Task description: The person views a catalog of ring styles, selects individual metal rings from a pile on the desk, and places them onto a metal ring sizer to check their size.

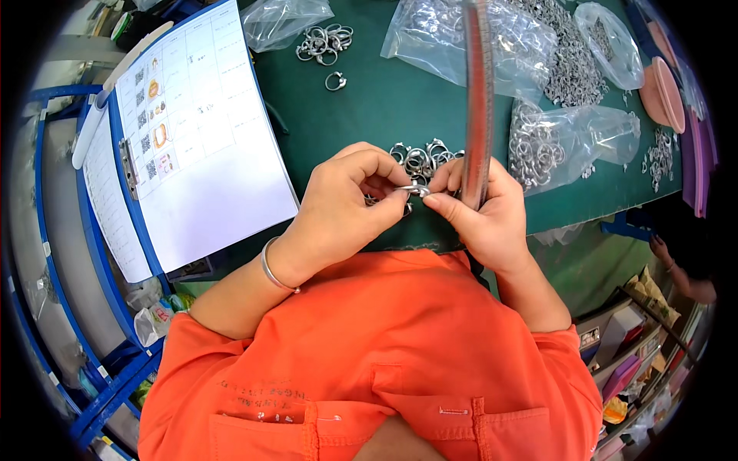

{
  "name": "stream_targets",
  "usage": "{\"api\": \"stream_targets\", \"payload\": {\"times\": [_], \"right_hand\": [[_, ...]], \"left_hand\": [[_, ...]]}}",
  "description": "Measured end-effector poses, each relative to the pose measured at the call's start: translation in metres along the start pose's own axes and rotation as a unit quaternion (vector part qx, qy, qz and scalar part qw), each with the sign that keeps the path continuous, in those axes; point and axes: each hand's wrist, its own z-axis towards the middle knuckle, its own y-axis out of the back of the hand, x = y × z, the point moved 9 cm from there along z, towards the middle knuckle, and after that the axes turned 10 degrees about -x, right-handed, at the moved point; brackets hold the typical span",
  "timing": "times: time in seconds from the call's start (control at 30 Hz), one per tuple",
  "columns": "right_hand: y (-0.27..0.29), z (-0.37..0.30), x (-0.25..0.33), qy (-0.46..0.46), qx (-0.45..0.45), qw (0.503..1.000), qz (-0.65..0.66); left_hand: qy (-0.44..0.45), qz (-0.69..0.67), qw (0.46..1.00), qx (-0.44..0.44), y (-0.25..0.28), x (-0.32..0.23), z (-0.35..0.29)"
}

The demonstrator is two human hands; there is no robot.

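Note:
My left hand (350,192) pinches a silver-coloured metal ring (413,190) between thumb and fingertips. From the other side, the thumb and fingers of my right hand (492,207) close on the same ring. A long, narrow red strip with grey edges (478,100) rises from my right hand toward the top of the view; its lower end rests at the palm, and its exact kind is unclear. Just beyond my fingertips lies a pile of silver rings (419,160), partly hidden by both hands.
On the green table (361,115) are a loose ring (335,81), a small ring group (327,42) and clear bags (538,150) of metal parts. Many small metal pieces (576,73) spread at the far right near a pink bowl (663,96). A clipboard with printed sheets (223,146) stands left.

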Motion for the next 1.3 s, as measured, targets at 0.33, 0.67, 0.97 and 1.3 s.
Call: {"api": "stream_targets", "payload": {"times": [0.33, 0.67, 0.97, 1.3], "right_hand": [[-0.019, -0.015, 0.004, -0.004, 0.169, 0.982, -0.08], [-0.044, -0.035, 0.018, -0.097, 0.329, 0.933, 0.106], [-0.041, -0.031, 0.006, -0.16, 0.304, 0.927, 0.152], [-0.042, -0.03, 0.001, -0.221, 0.269, 0.902, 0.256]], "left_hand": [[0.089, 0.058, 0.981, 0.164, -0.012, 0.004, -0.022], [0.06, -0.042, 0.951, 0.302, -0.041, -0.012, -0.052], [-0.03, -0.029, 0.969, 0.243, -0.032, -0.037, -0.04], [-0.016, -0.02, 0.971, 0.237, -0.029, -0.029, -0.039]]}}
